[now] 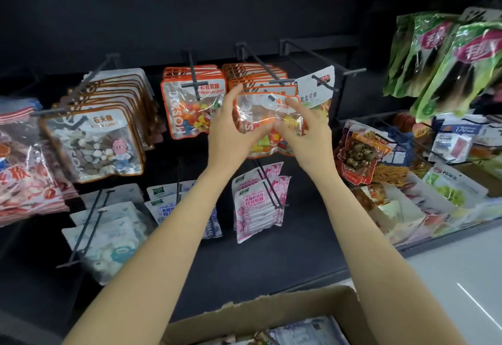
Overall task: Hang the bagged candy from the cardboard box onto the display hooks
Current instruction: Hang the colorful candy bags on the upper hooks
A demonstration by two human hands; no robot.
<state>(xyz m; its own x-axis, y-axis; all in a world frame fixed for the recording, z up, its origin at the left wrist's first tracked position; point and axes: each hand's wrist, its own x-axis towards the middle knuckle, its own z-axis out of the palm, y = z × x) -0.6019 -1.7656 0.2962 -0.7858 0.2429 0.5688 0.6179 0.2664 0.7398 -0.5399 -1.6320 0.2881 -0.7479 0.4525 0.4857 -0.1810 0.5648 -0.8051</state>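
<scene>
Both hands at a display hook (267, 73).
Left hand (231, 130) and right hand (308, 131) each grip the orange-edged candy bag (264, 112), fingers curled round its sides.

"STONE CANDY" on stone-candy bag (92, 143), "170" on box (459, 130)

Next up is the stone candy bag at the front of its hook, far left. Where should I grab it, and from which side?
Grip the stone candy bag low on its two side edges, coming from the front. It hangs face-out on its hook, with more bags packed behind, so only its front and edges are free.
</scene>
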